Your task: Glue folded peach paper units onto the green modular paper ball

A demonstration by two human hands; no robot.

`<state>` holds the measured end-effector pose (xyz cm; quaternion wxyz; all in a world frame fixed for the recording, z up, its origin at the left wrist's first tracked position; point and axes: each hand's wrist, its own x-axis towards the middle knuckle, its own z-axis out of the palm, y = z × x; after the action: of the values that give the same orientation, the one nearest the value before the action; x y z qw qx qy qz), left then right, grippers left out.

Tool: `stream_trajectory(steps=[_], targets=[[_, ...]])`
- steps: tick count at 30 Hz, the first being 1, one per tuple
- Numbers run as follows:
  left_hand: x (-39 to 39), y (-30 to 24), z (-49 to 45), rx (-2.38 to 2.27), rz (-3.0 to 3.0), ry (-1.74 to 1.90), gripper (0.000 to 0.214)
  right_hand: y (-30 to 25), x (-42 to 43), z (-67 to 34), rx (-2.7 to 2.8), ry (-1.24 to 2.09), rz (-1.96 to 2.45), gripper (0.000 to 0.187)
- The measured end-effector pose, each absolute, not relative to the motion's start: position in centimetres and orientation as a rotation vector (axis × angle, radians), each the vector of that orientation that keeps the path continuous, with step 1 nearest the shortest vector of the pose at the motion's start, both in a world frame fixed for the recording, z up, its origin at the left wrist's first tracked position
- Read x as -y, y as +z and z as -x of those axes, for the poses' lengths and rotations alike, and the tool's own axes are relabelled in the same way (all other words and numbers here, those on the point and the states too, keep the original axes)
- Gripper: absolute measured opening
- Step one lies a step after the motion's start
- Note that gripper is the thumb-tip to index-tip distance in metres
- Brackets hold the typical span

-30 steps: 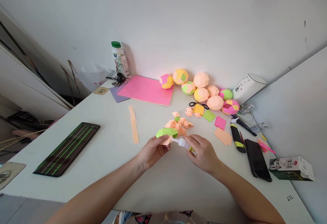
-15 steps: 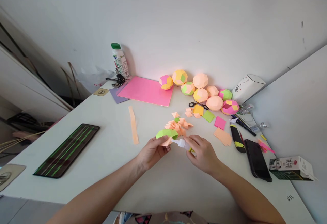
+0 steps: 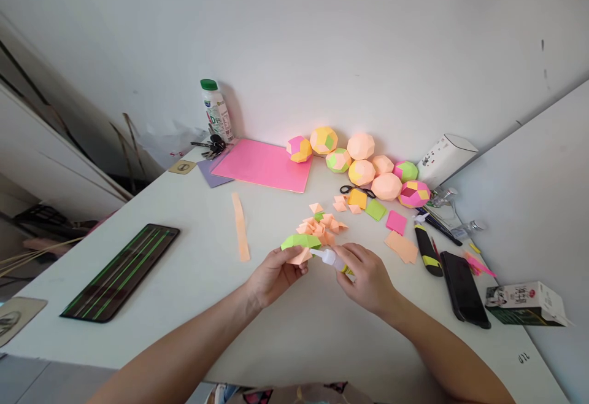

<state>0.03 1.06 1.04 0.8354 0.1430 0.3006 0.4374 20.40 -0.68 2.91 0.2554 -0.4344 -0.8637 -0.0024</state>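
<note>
My left hand [image 3: 278,275] is closed on a partly built paper ball [image 3: 300,242], green on top with a peach face below. In my right hand [image 3: 365,276] is a small white glue bottle [image 3: 332,259] with a yellow label, held tilted. Its thin nozzle points left and comes up close to the ball's peach face; whether it touches I cannot tell. Just beyond both hands lies a pile of folded peach paper pieces [image 3: 322,226], with a bit of green among them.
Finished paper balls [image 3: 361,172] stand along the wall. Nearby are scissors [image 3: 345,189], small paper squares [image 3: 376,209], a utility knife [image 3: 429,253], a phone [image 3: 464,290] and a milk carton [image 3: 527,303]. Leftward lie a peach strip [image 3: 240,227], a pink sheet [image 3: 264,164] and a dark striped panel [image 3: 120,272].
The glue bottle's nozzle has shifted very slightly to the right along the peach face. My left hand and the paper ball stay in place.
</note>
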Motion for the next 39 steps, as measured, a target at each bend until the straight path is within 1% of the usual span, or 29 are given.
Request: stream_trajectory(steps=[3, 8, 14, 19, 22, 27, 30, 33, 35, 37, 39], targets=[[-1.0, 1.0, 0.0, -0.622, -0.305, 0.919, 0.006, 2.7, 0.7, -20.4, 2.383, 0.022, 1.165, 0.046], [-1.2, 1.0, 0.0, -0.63, -0.335, 0.92, 0.006, 2.7, 0.6, -20.5, 2.286, -0.043, 1.223, 0.041], [-1.3, 0.7, 0.1, -0.582, -0.352, 0.925, 0.007, 2.6, 0.2, -21.0, 2.058, 0.145, 1.363, 0.026], [-1.2, 0.7, 0.4, -0.527, -0.359, 0.935, 0.009, 1.1, -2.5, -22.9, 1.692, 0.331, 1.621, 0.031], [-1.2, 0.8, 0.6, -0.491, -0.371, 0.942, 0.01, -0.2, -4.3, -24.2, 1.534, 0.432, 1.781, 0.039], [-1.3, 0.7, 0.6, -0.453, -0.383, 0.95, 0.012, -1.4, -5.4, -25.0, 1.557, 0.514, 1.857, 0.04], [-1.3, 0.7, 0.7, -0.456, -0.373, 0.956, 0.011, -1.6, -5.4, -25.1, 1.583, 0.527, 1.892, 0.05], [-1.4, 0.9, 0.8, -0.467, -0.336, 0.986, 0.012, -0.9, -5.2, -25.8, 1.667, 0.457, 1.916, 0.071], [-1.5, 1.1, 0.9, -0.473, -0.309, 1.005, 0.014, 0.1, -4.7, -26.2, 1.75, 0.345, 1.917, 0.075], [-1.6, 1.3, 1.0, -0.483, -0.282, 1.022, 0.016, 1.4, -3.8, -26.1, 1.789, 0.204, 1.885, 0.066], [-1.6, 1.4, 1.1, -0.496, -0.262, 1.036, 0.016, 2.5, -2.6, -25.2, 1.866, -0.204, 1.714, 0.047]])
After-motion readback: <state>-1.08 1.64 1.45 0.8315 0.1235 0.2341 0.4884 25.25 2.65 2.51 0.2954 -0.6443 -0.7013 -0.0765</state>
